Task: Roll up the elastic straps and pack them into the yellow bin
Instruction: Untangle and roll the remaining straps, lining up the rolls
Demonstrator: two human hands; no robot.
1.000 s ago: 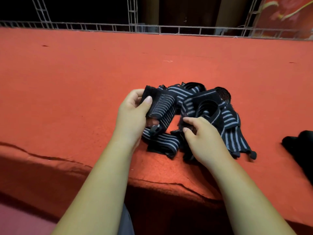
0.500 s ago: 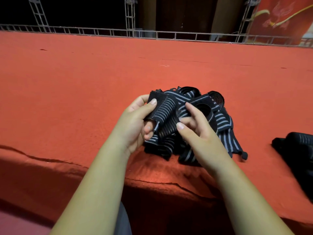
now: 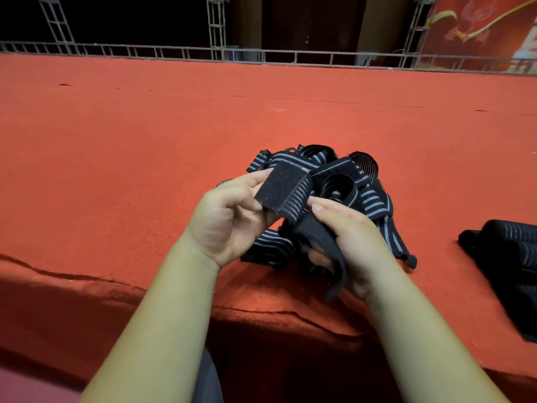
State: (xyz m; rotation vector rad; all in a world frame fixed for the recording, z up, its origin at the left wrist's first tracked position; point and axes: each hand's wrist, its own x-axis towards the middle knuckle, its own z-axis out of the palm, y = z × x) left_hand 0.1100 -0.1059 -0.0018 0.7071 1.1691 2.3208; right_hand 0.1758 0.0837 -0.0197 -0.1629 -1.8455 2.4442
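A heap of black elastic straps with grey stripes [image 3: 357,184] lies on the red carpeted surface [image 3: 145,141], partly coiled. One strap [image 3: 286,193] is lifted off the heap. My left hand [image 3: 229,216] pinches its black fuzzy end between thumb and fingers. My right hand [image 3: 351,237] grips the same strap lower down, and its loose tail hangs past my palm. No yellow bin is in view.
More black straps, rolled and stacked [image 3: 511,257], lie at the right edge. The carpet's front edge [image 3: 276,311] drops off just under my wrists. A metal truss rail [image 3: 261,56] runs along the far side.
Both hands have lifted one strap up from the heap. My right hand left the pile and took hold of the strap below my left hand's grip.
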